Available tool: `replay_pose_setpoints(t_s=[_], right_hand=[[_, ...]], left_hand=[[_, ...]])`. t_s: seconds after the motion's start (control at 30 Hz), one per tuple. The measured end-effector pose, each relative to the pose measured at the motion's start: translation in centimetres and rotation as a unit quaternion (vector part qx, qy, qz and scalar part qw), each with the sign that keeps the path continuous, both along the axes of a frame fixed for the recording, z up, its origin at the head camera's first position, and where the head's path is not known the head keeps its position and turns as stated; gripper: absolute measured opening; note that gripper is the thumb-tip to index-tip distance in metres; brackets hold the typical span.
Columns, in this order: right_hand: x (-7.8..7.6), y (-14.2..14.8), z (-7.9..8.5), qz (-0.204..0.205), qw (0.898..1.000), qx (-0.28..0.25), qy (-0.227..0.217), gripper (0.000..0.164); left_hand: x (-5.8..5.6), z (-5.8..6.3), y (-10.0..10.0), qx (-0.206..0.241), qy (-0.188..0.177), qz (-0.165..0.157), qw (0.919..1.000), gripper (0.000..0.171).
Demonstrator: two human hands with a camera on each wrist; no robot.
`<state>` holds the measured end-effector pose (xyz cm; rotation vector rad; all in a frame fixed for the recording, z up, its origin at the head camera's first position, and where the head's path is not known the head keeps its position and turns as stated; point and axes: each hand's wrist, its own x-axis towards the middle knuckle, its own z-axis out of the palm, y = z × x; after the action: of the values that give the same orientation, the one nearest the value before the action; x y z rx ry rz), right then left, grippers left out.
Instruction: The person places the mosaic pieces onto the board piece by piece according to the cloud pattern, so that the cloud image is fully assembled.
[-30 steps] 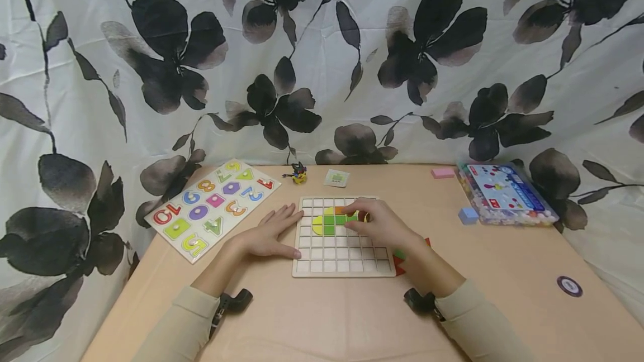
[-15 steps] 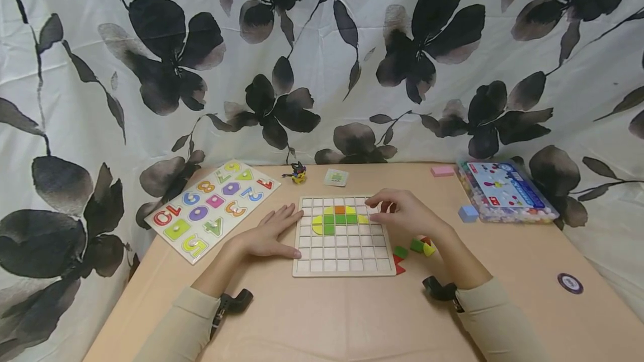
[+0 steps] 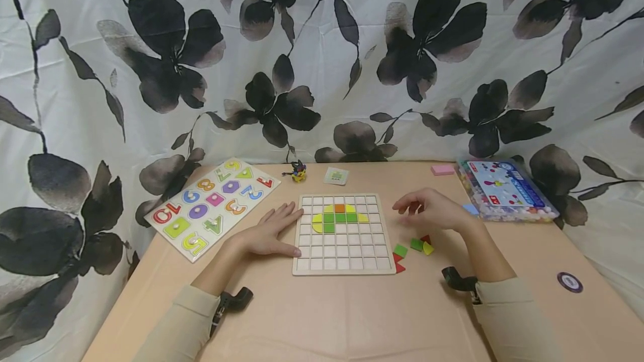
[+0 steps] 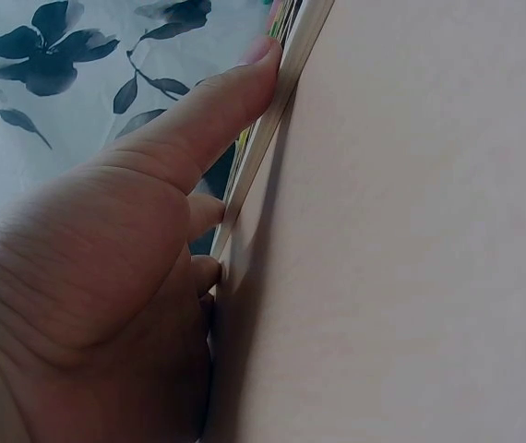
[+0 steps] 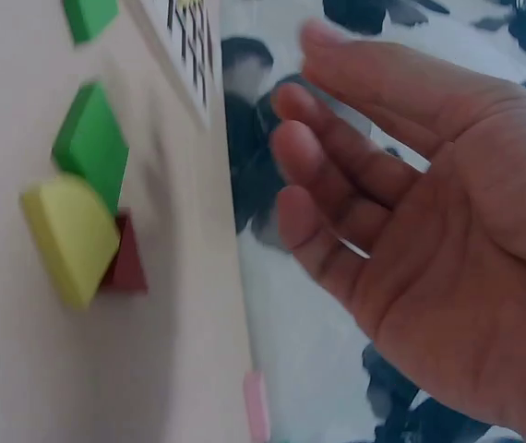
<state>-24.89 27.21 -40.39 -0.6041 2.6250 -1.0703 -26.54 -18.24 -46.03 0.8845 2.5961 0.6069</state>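
Note:
A white grid board [image 3: 347, 247] lies mid-table, with green, yellow and orange pieces [image 3: 340, 218] set together in its upper squares. My left hand [image 3: 266, 233] rests against the board's left edge, fingers spread; in the left wrist view the thumb [image 4: 217, 106] touches the wooden edge. Right of the board hovers my right hand [image 3: 432, 211], its fingers loosely bent and holding nothing. Loose pieces lie below it: a green square [image 3: 416, 244], a yellow rounded piece [image 5: 71, 240], a dark red triangle [image 5: 129, 258], another green one [image 3: 400, 251] and red triangles [image 3: 398, 264] by the board.
A number-and-shape puzzle board [image 3: 211, 211] lies at the left. Along the back are a small figure [image 3: 298, 172], a printed card [image 3: 336, 176] and a pink block [image 3: 443, 170]. A clear box [image 3: 508, 191] and blue block [image 3: 470, 209] stand at right, a round disc [image 3: 570, 282] nearer.
My right hand has drawn back from the pieces on the board to the right, uncovering the orange and yellow ones and the loose pieces beside it. The left hand has stayed put.

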Motion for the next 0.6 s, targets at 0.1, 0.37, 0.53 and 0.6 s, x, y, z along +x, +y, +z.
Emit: replay_pose_setpoints(t_s=[0.1,0.37,0.53,0.6], right_hand=[[-0.1,1.0,-0.3,0.016,0.999,0.012,-0.045,0.027],[-0.2,2.2,-1.1,0.045,0.993,0.044,-0.103,0.022],[-0.1,2.1,-1.5,0.057,0.987,0.054,-0.138,0.021],[-0.1,2.0,-1.6,0.063,0.986,0.058,-0.142,0.020]], left_hand=[[0.0,0.0,0.0,0.001,0.000,0.000,1.0000,0.110],[0.0,0.1,0.0,0.001,0.001,-0.001,1.0000,0.110],[0.0,0.1,0.0,0.000,0.001,-0.001,1.0000,0.110],[0.0,0.1,0.0,0.000,-0.001,-0.001,1.0000,0.110]])
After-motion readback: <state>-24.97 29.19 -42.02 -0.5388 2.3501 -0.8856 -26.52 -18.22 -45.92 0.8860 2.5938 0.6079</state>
